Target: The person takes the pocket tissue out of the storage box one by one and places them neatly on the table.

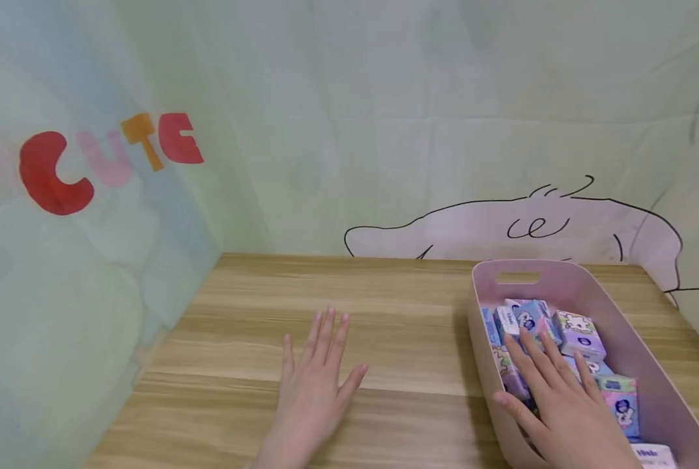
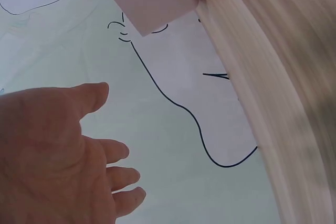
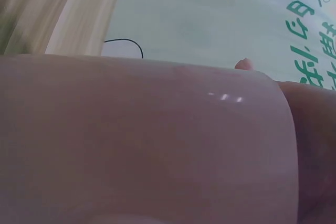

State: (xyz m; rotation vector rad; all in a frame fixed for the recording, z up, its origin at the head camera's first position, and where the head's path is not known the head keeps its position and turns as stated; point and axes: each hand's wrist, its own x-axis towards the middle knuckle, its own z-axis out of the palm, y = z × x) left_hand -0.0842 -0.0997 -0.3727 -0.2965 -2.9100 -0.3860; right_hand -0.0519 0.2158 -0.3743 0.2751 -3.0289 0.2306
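Tabletop (image 1: 408, 339) separates left hand (image 1: 315, 381) from bin's edge (image 1: 483, 352), right hand (image 1: 566, 397) over packets (image 1: 581, 333).

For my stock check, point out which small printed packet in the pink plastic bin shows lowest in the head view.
The small packet with a white face and dark lettering, at the bottom edge; the other visible packets sit higher.

Packets (image 1: 539, 316) partly hidden behind the right fingers (image 1: 538, 357); pink bin (image 1: 625, 352) cut off below.

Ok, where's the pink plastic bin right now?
In the head view, the pink plastic bin stands on the right side of the wood-grain table, holding small pastel-patterned packets; the right hand appears over its near part.
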